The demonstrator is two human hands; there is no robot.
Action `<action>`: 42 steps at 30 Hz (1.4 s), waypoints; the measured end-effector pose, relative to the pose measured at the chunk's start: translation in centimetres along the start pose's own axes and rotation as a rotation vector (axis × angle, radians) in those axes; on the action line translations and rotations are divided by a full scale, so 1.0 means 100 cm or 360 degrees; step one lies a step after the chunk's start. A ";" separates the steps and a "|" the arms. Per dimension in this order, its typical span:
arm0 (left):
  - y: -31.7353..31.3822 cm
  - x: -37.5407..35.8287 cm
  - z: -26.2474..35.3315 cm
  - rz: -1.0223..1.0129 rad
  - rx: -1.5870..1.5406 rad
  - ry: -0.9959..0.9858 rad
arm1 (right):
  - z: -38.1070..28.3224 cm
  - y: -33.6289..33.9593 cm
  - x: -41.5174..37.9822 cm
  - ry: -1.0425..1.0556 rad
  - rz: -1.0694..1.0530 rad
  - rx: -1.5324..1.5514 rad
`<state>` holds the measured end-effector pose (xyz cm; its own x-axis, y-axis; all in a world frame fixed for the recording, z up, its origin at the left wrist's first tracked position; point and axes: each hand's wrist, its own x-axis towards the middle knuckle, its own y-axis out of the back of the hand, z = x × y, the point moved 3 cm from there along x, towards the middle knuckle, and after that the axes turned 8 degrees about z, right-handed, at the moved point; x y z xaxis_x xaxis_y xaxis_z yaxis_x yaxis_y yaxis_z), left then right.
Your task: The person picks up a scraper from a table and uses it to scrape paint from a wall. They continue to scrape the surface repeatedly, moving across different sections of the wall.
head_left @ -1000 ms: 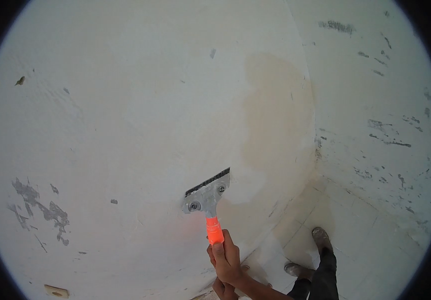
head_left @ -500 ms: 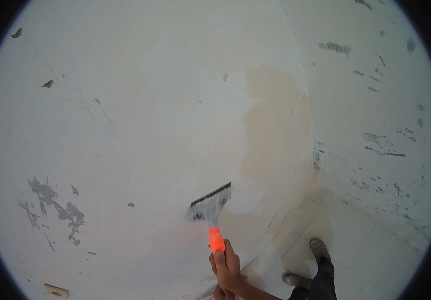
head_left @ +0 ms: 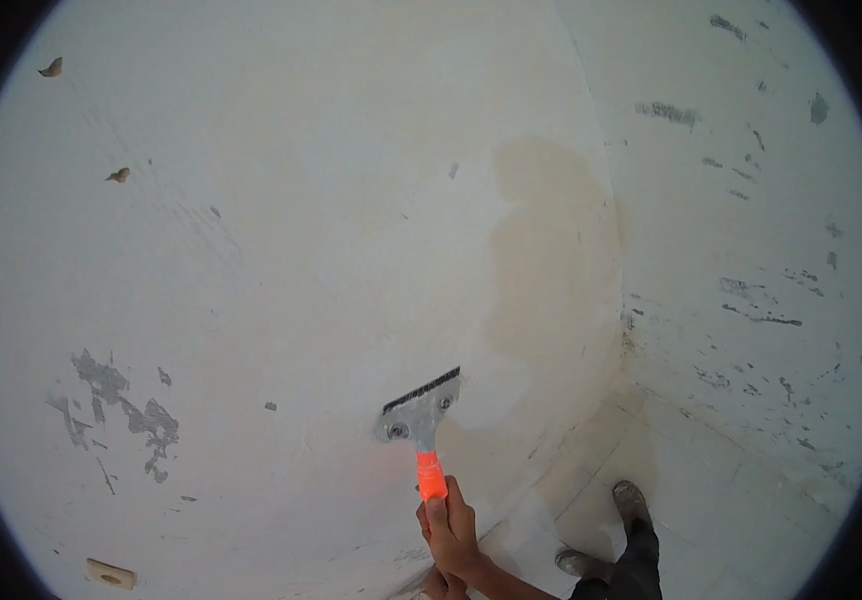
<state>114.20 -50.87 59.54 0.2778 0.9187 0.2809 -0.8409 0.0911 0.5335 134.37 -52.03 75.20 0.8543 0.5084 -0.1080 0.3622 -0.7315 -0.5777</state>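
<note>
My right hand (head_left: 453, 530) is wrapped around the orange handle of a wide-bladed scraper (head_left: 421, 415). The scraper's grey metal head has two bolts, and its dark blade edge lies tilted against the pale wall (head_left: 351, 250), the right end higher. Just below, at the bottom edge of the view, my left hand (head_left: 441, 584) is closed at the lower part of the handle, partly hidden by the right hand and forearm.
Grey chipped patches (head_left: 151, 425) mark the wall at lower left, above a wall socket (head_left: 112, 574). A beige damp-looking patch (head_left: 546, 260) lies near the corner. The scuffed side wall (head_left: 731, 220) meets the tiled floor (head_left: 711, 480), where my shoes (head_left: 631, 505) stand.
The view has shifted slightly, so the wall marks on the left appear farther right. The scraper stays at nearly the same spot in view, still held by both hands.
</note>
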 end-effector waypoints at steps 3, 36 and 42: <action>-0.010 0.011 0.045 0.0224 -0.0097 0.0182 | -0.005 0.001 0.009 0.0021 -0.0027 0.0087; -0.003 0.022 0.051 0.0144 -0.0100 0.0136 | 0.000 -0.006 0.007 0.0025 0.0004 0.0064; -0.013 0.023 0.055 0.0029 0.0080 0.0103 | -0.022 0.000 0.019 -0.0013 -0.0011 0.0058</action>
<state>118.52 -51.03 63.89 0.2308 0.9431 0.2393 -0.8206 0.0565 0.5687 136.80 -52.00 76.78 0.8486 0.5173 -0.1106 0.3543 -0.7111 -0.6073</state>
